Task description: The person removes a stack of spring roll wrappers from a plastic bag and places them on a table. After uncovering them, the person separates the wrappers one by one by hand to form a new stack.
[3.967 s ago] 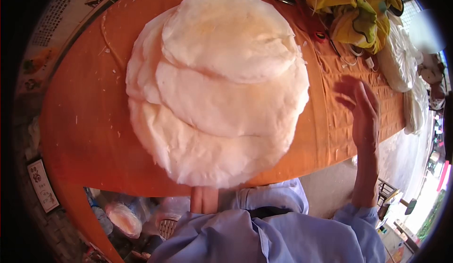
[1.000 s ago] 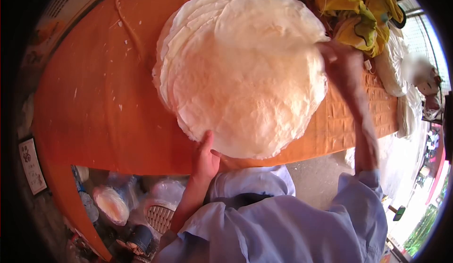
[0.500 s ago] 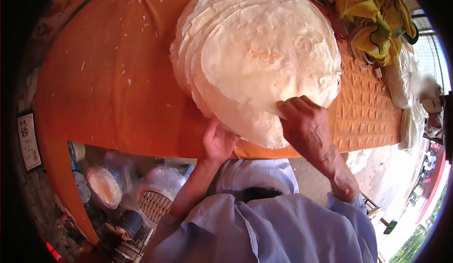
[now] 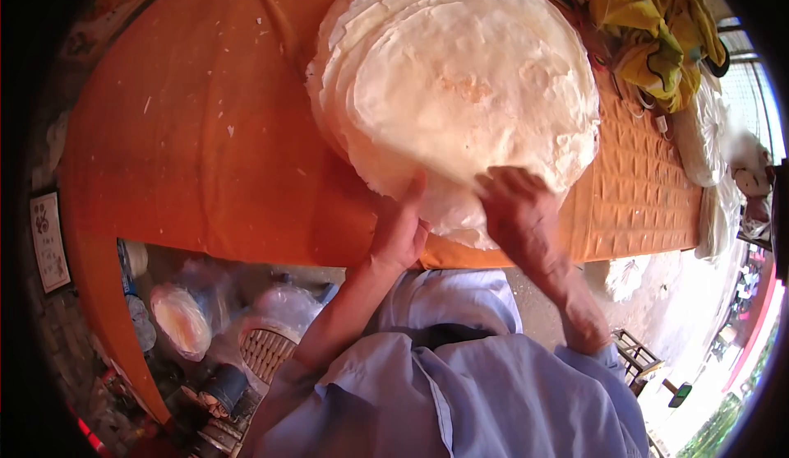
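Note:
A stack of large, thin, round pale flatbreads lies on the orange-covered table, with ragged layered edges at its left. At the stack's near left edge is my left hand, its thumb laid over the top and its other fingers curled, partly hidden by the bread. My right hand is on the near right part of the stack, its fingers bent over and pinching the edge of the top flatbread. Motion blurs those fingertips. A slanting edge of the top sheet runs between the two hands.
The orange table cover carries scattered crumbs. At the back right lie a yellow cloth bundle, cables and white plastic bags. Below the table's front edge are a slatted stool and a plastic-wrapped pale item.
My left hand has moved up and right, bringing its thumb over the bread's edge. My right hand has shifted slightly left, its fingers now blurred. The view has moved a little.

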Demonstrator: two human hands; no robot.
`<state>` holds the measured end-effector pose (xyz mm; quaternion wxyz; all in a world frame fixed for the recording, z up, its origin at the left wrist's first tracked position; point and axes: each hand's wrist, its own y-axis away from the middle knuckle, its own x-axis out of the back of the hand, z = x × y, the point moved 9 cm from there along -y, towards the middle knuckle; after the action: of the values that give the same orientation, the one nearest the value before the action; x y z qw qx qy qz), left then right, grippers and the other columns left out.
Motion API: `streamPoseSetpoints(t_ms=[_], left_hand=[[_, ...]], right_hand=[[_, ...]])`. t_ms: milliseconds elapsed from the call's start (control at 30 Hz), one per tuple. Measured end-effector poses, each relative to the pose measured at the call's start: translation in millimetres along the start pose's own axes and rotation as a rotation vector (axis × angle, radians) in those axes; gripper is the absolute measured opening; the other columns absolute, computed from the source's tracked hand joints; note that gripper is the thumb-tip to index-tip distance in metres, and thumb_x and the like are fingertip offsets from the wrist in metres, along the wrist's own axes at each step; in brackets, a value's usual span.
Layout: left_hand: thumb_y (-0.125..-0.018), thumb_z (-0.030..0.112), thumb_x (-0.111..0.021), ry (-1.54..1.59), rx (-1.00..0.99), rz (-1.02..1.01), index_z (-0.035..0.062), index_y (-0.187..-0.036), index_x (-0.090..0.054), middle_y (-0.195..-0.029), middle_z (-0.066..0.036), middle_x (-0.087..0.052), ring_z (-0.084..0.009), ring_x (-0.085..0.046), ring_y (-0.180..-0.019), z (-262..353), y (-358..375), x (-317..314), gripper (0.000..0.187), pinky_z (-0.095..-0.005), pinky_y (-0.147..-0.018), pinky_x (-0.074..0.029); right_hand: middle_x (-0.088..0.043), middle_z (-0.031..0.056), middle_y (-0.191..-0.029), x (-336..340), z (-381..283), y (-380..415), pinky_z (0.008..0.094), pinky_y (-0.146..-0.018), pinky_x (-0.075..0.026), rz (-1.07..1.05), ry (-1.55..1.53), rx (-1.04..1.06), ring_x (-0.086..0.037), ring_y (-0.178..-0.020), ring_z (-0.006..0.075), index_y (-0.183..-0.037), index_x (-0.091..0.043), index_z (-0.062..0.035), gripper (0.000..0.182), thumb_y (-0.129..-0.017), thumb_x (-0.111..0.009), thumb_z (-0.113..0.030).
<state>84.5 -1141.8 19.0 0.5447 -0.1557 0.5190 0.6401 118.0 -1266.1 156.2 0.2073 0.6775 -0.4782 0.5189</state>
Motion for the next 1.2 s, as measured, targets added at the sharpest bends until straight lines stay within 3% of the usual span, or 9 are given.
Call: streamPoseSetpoints(t_ms=[67,133,167,233,500,767,900,1067,1200], left_hand=[[-0.098,0.027,-0.055,0.043,0.035,-0.028,0.0094,-0.141,-0.038,-0.139,-0.006,-0.049,-0.0241,-0.049,-0.127,-3,-1,-1,0.049,-0.0425,-0.105,-0.043],[-0.099,0.028,-0.053,0.034,0.056,-0.009,0.0091,-0.142,-0.037,-0.139,-0.006,-0.049,-0.0241,-0.048,-0.128,-1,-1,-2,0.049,-0.0445,-0.107,-0.040],[-0.100,0.028,-0.052,0.031,0.067,0.006,0.0090,-0.142,-0.036,-0.139,-0.006,-0.049,-0.0241,-0.047,-0.129,0,1,-3,0.049,-0.0455,-0.108,-0.039],[-0.100,0.028,-0.051,0.017,0.070,-0.018,0.0088,-0.142,-0.036,-0.140,-0.006,-0.048,-0.0238,-0.046,-0.130,4,7,-10,0.048,-0.0464,-0.109,-0.038],[-0.100,0.041,-0.045,0.065,0.050,-0.096,0.0097,-0.139,-0.042,-0.134,-0.006,-0.054,-0.0217,-0.051,-0.125,4,7,-10,0.050,-0.0411,-0.102,-0.043],[-0.099,0.055,-0.033,0.065,0.092,-0.252,0.0089,-0.141,-0.041,-0.133,-0.007,-0.055,-0.0227,-0.056,-0.117,-2,16,-4,0.062,-0.0390,-0.097,-0.045],[-0.099,0.054,-0.035,-0.015,0.067,-0.132,0.0073,-0.142,-0.038,-0.138,-0.007,-0.051,-0.0226,-0.049,-0.126,-5,15,4,0.063,-0.0402,-0.101,-0.043],[-0.099,0.045,-0.045,-0.031,0.083,-0.112,0.0088,-0.145,-0.033,-0.143,-0.008,-0.044,-0.0226,-0.040,-0.133,0,16,7,0.060,-0.0419,-0.107,-0.036],[-0.097,0.046,-0.047,-0.020,0.053,-0.106,0.0117,-0.145,-0.035,-0.140,-0.006,-0.048,-0.0239,-0.046,-0.128,15,8,-8,0.060,-0.0452,-0.105,-0.038]], right_hand=[[-0.063,0.0094,-0.077,34,20,-20,0.0412,-0.064,-0.051,-0.051,0.154,-0.032,-0.063,-0.072,0.0289,-0.088,-0.065,-0.0094,0.014,-0.078,-0.057,-0.004],[-0.068,0.0149,-0.085,120,20,-47,0.0322,-0.065,-0.051,0.143,0.164,-0.057,-0.067,-0.073,0.0241,-0.096,-0.070,-0.0048,0.013,-0.090,-0.060,-0.010],[-0.068,0.0167,-0.082,155,20,-48,0.0318,-0.065,-0.051,0.163,0.286,-0.356,-0.067,-0.070,0.0229,-0.098,-0.070,-0.0027,0.015,-0.093,-0.059,-0.013],[-0.069,0.0160,-0.082,182,-10,-43,0.0321,-0.064,-0.052,0.388,0.233,-0.160,-0.068,-0.068,0.0231,-0.096,-0.070,-0.0019,0.011,-0.090,-0.062,-0.007],[-0.061,0.0110,-0.069,-5,2,-23,0.0408,-0.057,-0.050,-0.140,0.063,0.001,-0.063,-0.066,0.0300,-0.078,-0.060,-0.0051,0.005,-0.073,-0.059,-0.005],[-0.058,0.0113,-0.071,-47,-34,-35,0.0386,-0.060,-0.049,-0.224,0.038,0.049,-0.062,-0.072,0.0283,-0.076,-0.055,-0.0053,0.010,-0.072,-0.060,-0.013],[-0.060,0.0107,-0.074,-52,-50,-33,0.0377,-0.060,-0.049,-0.135,-0.006,0.061,-0.062,-0.074,0.0279,-0.081,-0.054,-0.0037,0.017,-0.070,-0.063,-0.014],[-0.056,0.0194,-0.120,-37,-42,-4,0.0470,-0.099,-0.042,-0.127,-0.078,0.087,-0.051,-0.120,0.0328,-0.120,-0.055,0.0019,0.046,-0.078,-0.060,-0.018],[-0.057,0.0187,-0.114,-55,-45,-17,0.0436,-0.094,-0.046,-0.008,0.049,0.151,-0.054,-0.113,0.0329,-0.117,-0.055,0.0031,0.044,-0.076,-0.058,-0.013]])
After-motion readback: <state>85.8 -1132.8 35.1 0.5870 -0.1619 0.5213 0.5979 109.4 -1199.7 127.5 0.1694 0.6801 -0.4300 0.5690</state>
